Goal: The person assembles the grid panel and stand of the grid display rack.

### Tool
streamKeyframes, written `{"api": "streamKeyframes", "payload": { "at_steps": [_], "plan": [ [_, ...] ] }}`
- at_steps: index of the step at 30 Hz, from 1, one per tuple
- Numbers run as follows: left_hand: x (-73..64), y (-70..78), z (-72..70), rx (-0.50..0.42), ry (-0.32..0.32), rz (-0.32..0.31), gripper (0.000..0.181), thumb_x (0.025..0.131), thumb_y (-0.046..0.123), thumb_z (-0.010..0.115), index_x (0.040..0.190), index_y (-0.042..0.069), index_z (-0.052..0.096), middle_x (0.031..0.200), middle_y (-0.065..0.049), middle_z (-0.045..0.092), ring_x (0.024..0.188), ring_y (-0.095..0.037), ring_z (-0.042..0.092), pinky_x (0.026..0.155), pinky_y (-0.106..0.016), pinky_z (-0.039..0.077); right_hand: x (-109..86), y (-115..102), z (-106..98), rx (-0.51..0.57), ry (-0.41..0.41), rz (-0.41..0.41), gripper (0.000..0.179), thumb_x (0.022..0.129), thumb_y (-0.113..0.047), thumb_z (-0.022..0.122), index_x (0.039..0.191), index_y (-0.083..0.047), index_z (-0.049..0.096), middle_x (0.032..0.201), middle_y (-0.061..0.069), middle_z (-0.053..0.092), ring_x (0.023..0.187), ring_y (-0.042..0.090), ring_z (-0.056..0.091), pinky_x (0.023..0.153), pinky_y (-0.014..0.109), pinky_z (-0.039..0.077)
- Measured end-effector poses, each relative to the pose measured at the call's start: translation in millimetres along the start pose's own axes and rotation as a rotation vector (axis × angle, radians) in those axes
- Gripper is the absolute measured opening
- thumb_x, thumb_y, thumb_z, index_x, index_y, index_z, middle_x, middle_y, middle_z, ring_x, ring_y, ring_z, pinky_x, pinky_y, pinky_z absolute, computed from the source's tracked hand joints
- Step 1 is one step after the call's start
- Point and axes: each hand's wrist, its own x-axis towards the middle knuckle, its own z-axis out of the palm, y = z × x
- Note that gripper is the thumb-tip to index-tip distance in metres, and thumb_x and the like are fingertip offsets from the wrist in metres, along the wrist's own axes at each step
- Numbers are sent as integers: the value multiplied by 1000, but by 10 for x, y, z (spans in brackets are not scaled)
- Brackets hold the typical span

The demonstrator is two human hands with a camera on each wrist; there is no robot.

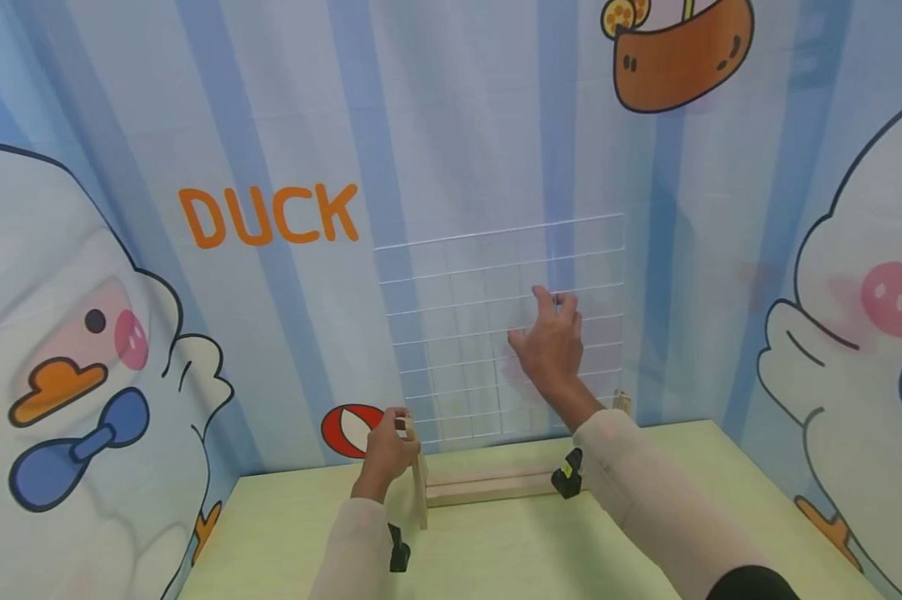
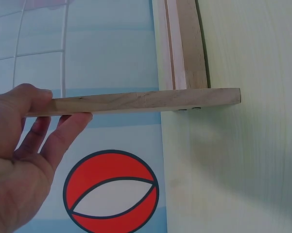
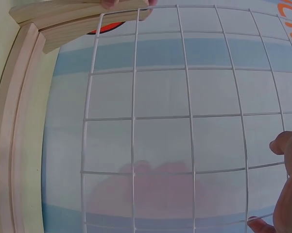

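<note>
A white wire grid stands upright above a wooden base bar in the head view. With bent, spread fingers, my right hand grips the wires near the grid's middle right. In the right wrist view, its thumb touches a wire. My left hand pinches the upper end of a flat wooden side piece, thumb on one face and fingers on the other. That piece joins the grooved bar at a right angle. Between the grid's lower edge and the bar is a gap.
Two black objects, one in front of the bar and another beside the left forearm, are on the pale table. A second wooden upright shows behind the right sleeve. Behind hangs a printed blue curtain.
</note>
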Motion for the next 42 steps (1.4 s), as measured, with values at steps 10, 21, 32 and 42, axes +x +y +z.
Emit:
{"api": "streamKeyframes", "payload": {
  "at_steps": [10, 21, 32, 42],
  "plan": [
    [10, -6, 5, -9, 0, -12, 53, 80, -1, 67, 129, 7, 46, 118, -17, 59, 93, -25, 65, 73, -37, 58, -61, 80, 39, 6, 4, 7, 70, 75, -28, 80, 137, -22, 47, 130, 16, 45, 110, 33, 53, 79, 44, 56],
    [-28, 22, -14, 51, -26, 12, 52, 81, 2, 67, 129, 4, 45, 120, -19, 57, 95, -26, 61, 78, -40, 57, -136, 125, 67, 13, 11, 1, 69, 75, -27, 80, 136, -22, 48, 128, 16, 45, 107, 33, 54, 76, 44, 56],
    [23, 407, -172, 25, 84, 79, 73, 87, 29, 67, 145, 10, 26, 146, -20, 25, 126, -35, 42, 104, -54, 41, -132, 167, 75, 29, 15, -13, 68, 75, -28, 80, 135, -21, 48, 127, 15, 45, 107, 32, 54, 79, 44, 56],
    [134, 1033, -320, 48, 303, 184, 87, 83, 38, 71, 149, 22, 17, 142, -13, 30, 122, -28, 42, 88, -48, 51, -122, 157, 73, 18, 16, -12, 68, 75, -29, 80, 135, -21, 48, 128, 14, 46, 107, 31, 55, 79, 42, 57]
  ]
}}
